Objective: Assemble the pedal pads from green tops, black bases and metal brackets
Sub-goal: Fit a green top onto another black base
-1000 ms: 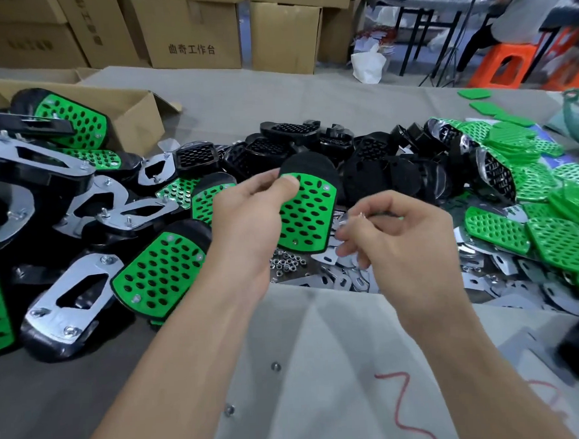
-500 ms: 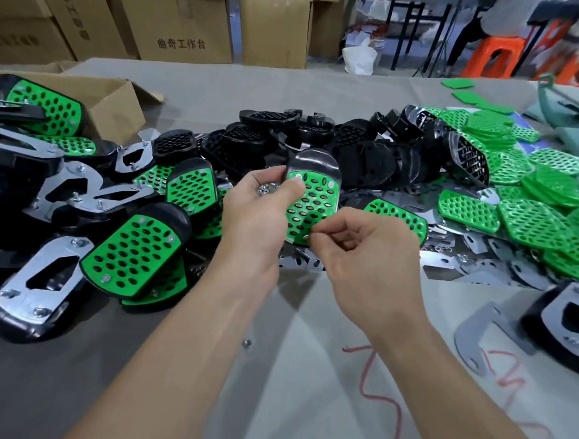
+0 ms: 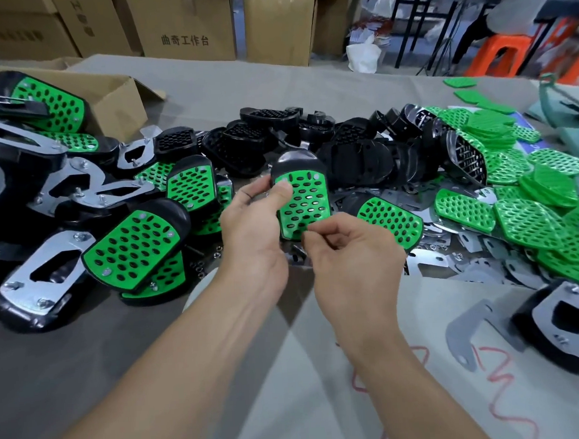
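Left hand point(image 3: 255, 228) grips a pedal pad point(image 3: 302, 198) at frame centre, thumb on its green top, black base end at 12 o'clock. Right hand point(image 3: 350, 249), fingers curled, pinches the pad's lower edge, maybe with a small fastener, too small to tell. Black bases point(image 3: 277, 136) piled at 12 o'clock, loose green tops point(image 3: 516, 214) and metal brackets point(image 3: 428, 262) at 3, finished pads point(image 3: 132, 247) at 9, on the table point(image 3: 87, 364).

Printed in dark characters on a cardboard box point(image 3: 184, 25) at the back: "曲奇工作台"; neighbouring boxes' print (left side) too blurred.
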Demonstrator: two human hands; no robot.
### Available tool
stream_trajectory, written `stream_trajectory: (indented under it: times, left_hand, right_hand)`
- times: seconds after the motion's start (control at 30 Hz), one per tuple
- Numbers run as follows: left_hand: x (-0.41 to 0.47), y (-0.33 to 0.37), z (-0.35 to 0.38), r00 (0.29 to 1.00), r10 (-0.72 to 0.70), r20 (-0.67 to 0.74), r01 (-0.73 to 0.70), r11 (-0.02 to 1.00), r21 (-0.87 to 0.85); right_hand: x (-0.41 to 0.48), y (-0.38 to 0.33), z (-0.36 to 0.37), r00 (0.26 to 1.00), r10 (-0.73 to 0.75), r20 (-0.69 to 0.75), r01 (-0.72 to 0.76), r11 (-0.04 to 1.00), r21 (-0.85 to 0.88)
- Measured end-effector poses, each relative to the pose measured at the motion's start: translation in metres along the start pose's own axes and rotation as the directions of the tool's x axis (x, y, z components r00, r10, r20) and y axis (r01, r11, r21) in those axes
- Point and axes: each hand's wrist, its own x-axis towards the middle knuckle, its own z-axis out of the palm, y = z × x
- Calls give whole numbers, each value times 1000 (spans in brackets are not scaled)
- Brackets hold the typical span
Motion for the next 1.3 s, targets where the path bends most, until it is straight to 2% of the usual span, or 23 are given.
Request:
stream_trajectory:
  times: [0.07, 0.2, 0.3, 0.37, 0.4, 0.47, 0.5, 0.53, 0.63, 0.73, 0.87, 0.9, 0.93, 1.0, 1.03, 1.07, 1.13, 1.17, 1.2, 1.23, 1.3]
  left_hand:
    - [-1, 3, 2, 1000, -8, 16, 8, 1000, 8]
    - [0, 11, 1, 1000, -2, -7, 2, 1000, 4]
    - [-2, 11, 1, 1000, -17, 25, 17, 1000, 1]
    - [-4, 7, 2, 999, -19, 36, 19, 1000, 3]
    - [-5, 6, 2, 999, -22, 38, 22, 1000, -8]
    - [-7, 8, 4, 998, -35, 57, 39, 998, -58]
    - [-9, 9, 4, 997, -39, 62, 44, 996, -76]
    - [-11, 10, 5, 997, -37, 64, 42, 996, -75]
    - [-16, 10, 7, 997, 22, 75, -22, 1000, 7]
    - [-21, 11, 9, 990, 92, 106, -98, 993, 59]
    - [-19, 16, 9, 976, 169, 134, -191, 966, 174]
    - [-16, 16, 6, 965, 212, 153, -249, 925, 286]
    - [-12, 16, 2, 945, 267, 188, -325, 832, 450]
    - [-5, 15, -6, 893, 363, 268, -435, 535, 724]
    - [-6, 15, -10, 858, 402, 321, -480, 401, 780]
    - [-7, 15, -13, 797, 429, 425, -570, 303, 763]
    - [-13, 11, -10, 587, 375, 717, -798, 119, 591]
    - [-16, 6, -8, 490, 317, 812, -865, 61, 498]
    - [-18, 0, -6, 436, 279, 856, -895, 41, 443]
    - [-18, -3, -6, 417, 278, 865, -906, 51, 421]
    - [-16, -6, -7, 431, 353, 830, -901, 118, 417]
  right_hand:
    - [1, -1, -2, 1000, 26, 12, -27, 997, 79]
    - [6, -6, -10, 981, 23, 193, -72, 965, 252]
    - [9, -8, -12, 994, 41, 100, -67, 961, 270]
    - [12, -6, -13, 991, 133, 33, -137, 945, 298]
    - [14, -4, -13, 980, 185, 69, -198, 916, 350]
    - [16, -5, -15, 929, 242, 282, -358, 782, 511]
    - [16, -7, -15, 897, 229, 378, -418, 714, 561]
    - [15, -8, -14, 884, 209, 417, -433, 700, 568]
    - [17, -7, -11, 925, 191, 329, -343, 791, 506]
    - [19, -6, -13, 924, 166, 345, -345, 754, 559]
    - [22, -6, -21, 913, 144, 381, -342, 778, 526]
    - [23, -7, -23, 914, 166, 369, -353, 773, 527]
    - [25, -7, -25, 917, 196, 347, -366, 760, 537]
    - [29, -7, -33, 917, 264, 300, -395, 711, 582]
    - [31, -7, -37, 911, 296, 288, -413, 678, 608]
    - [33, -8, -40, 901, 326, 286, -433, 650, 624]
    - [37, -8, -47, 881, 369, 296, -471, 620, 627]
    - [39, -8, -50, 871, 395, 290, -486, 619, 616]
    - [41, -6, -52, 866, 417, 275, -495, 641, 587]
    - [43, -4, -55, 868, 421, 264, -495, 687, 532]
    - [44, -3, -59, 878, 377, 296, -473, 778, 413]
